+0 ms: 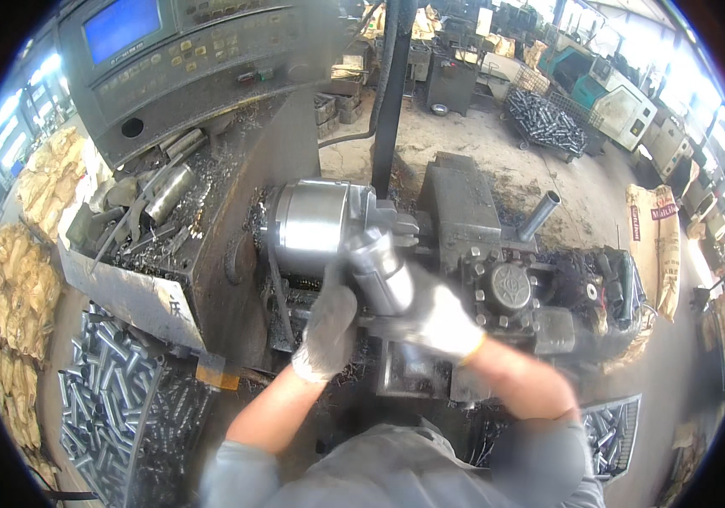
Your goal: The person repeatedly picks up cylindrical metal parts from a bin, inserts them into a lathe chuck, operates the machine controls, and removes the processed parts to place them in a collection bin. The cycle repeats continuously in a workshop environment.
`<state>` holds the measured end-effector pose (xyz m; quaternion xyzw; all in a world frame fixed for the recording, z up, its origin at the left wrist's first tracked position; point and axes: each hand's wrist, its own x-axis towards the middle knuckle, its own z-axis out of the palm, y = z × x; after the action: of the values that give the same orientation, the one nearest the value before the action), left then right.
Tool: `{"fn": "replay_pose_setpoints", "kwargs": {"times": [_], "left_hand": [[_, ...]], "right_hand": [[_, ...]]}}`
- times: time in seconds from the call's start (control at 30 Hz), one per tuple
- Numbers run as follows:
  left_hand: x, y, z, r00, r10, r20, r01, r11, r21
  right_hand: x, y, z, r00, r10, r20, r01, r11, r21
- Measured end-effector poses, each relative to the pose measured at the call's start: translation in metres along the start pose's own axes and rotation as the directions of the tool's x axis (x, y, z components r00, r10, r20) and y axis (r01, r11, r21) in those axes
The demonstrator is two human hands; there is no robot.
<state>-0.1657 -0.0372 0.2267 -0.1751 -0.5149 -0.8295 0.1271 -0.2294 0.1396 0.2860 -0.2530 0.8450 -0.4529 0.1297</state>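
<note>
The right hand [447,322], gloved, is closed around the lower end of the cylinder [384,279]; blur hides the exact finger placement. The left hand [329,326], also gloved, is beside the cylinder's left flank with fingers bent; whether it touches cannot be told. The cylinder is tilted, upper end leaning left, in front of the chuck [316,216]; contact with the chuck cannot be confirmed.

Handling: the bright surface suggests metal, so the cylinder should be stiff, fairly heavy and not fragile. Any oil film would make it slippery. The recommended hold is a full wrap of the barrel, clear of possibly sharp end rims.

The tool post [464,203] is right of the chuck. Tubes [113,389] lie heaped at lower left.
</note>
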Motion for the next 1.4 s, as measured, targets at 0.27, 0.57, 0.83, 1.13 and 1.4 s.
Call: {"fn": "replay_pose_setpoints", "kwargs": {"times": [0.27, 0.57, 0.83, 1.13, 1.4], "left_hand": [[-0.145, -0.064, -0.089, 0.691, -0.435, -0.578, 0.587, 0.804, 0.096], [-0.342, -0.058, -0.184, 0.192, -0.262, -0.946, 0.458, 0.876, -0.150], [-0.325, -0.015, -0.247, 0.169, -0.401, -0.900, 0.084, 0.916, -0.392], [-0.307, -0.018, -0.231, 0.259, 0.058, -0.964, 0.508, 0.841, 0.187], [-0.197, 0.061, -0.129, 0.592, 0.769, -0.243, 0.422, -0.038, 0.906]], "right_hand": [[0.112, 0.048, -0.139, 0.971, -0.051, 0.233, 0.238, 0.105, -0.966], [0.173, 0.136, -0.094, 0.844, 0.243, 0.477, 0.182, 0.707, -0.683], [0.196, 0.178, -0.097, 0.770, 0.440, 0.463, 0.147, 0.583, -0.799], [0.155, 0.106, -0.098, 0.935, 0.127, 0.332, 0.115, 0.777, -0.619], [-0.050, 0.019, -0.091, 0.913, -0.255, -0.318, 0.203, 0.961, -0.186]]}}
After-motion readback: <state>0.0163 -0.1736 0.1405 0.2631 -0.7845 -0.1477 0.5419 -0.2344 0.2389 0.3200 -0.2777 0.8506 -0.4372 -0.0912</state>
